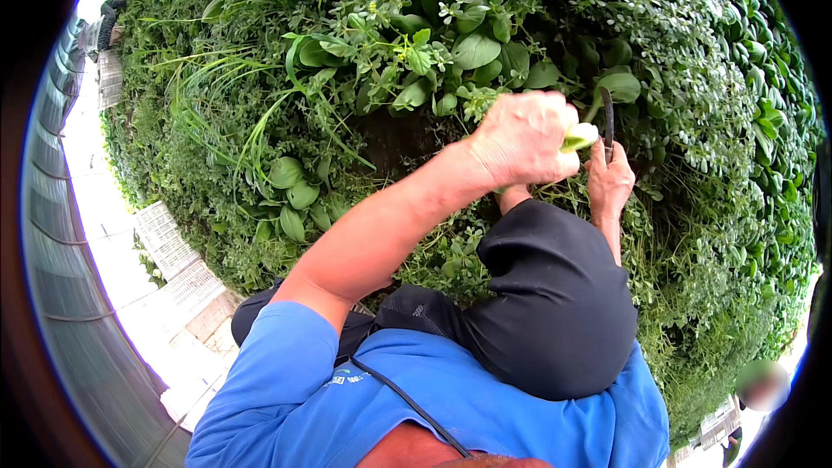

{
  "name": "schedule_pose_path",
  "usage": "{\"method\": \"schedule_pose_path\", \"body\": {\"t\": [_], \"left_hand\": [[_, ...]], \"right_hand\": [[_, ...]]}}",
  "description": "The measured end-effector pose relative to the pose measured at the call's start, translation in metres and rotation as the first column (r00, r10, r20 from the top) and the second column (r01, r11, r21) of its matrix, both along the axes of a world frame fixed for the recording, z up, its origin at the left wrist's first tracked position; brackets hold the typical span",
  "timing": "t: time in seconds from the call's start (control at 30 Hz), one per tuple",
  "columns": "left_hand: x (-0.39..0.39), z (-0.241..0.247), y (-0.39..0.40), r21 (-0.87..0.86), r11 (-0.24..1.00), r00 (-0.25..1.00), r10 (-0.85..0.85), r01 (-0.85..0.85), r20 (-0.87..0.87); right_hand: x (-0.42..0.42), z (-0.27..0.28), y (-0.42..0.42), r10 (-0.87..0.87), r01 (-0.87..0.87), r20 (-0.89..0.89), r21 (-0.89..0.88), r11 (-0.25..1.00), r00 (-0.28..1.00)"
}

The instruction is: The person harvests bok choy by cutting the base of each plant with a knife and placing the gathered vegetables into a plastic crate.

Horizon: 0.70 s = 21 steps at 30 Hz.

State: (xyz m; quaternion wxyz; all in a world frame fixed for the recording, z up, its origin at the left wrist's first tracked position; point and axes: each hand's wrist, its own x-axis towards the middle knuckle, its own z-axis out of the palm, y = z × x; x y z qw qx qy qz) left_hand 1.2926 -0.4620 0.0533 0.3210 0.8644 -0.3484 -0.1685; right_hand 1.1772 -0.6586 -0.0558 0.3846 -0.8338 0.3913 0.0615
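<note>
My left hand (528, 138) is closed in a fist around a leafy green (580, 136), whose pale green stem base sticks out towards the right. Beside it, my right hand (610, 181) grips a small tool with a dark, curved blade (608, 110), which looks like a sickle and points up the picture. The blade lies against a broad green leaf (621, 86) of a plant in the bed. More broad-leaved greens (476, 51) grow above my left hand, among small-leaved weeds. The tool's handle is mostly hidden by my right hand.
Dense low plants surround my bent knee (552, 299) in dark trousers. A broad-leaved clump (292, 192) and long grass blades stand at left. Pale plastic crates (166, 240) lie along the left edge, beside plastic sheeting (58, 208). Part of another person (732, 447) shows at lower right.
</note>
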Motion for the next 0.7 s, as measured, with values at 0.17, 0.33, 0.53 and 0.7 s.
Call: {"method": "schedule_pose_path", "body": {"t": [0.17, 0.33, 0.53, 0.7], "left_hand": [[0.045, 0.006, 0.006, 0.134, 0.991, 0.994, -0.009, -0.005, 0.105], [0.05, -0.032, 0.021, 0.25, 0.968, 0.984, -0.074, 0.031, 0.164], [0.062, -0.049, -0.023, 0.306, 0.943, 0.958, -0.199, 0.13, 0.208], [0.111, -0.105, -0.068, 0.687, 0.686, 0.87, -0.466, 0.241, 0.161]], "right_hand": [[0.049, -0.034, 0.029, 0.426, -0.457, -0.174, -0.224, 0.861, 0.888], [0.131, -0.091, 0.033, 0.567, -0.575, -0.127, -0.314, 0.755, 0.814], [0.154, -0.135, -0.024, 0.077, -0.08, 0.048, 0.051, 0.996, 0.996], [0.124, -0.155, -0.018, -0.325, 0.211, 0.132, 0.529, 0.822, 0.936]]}}
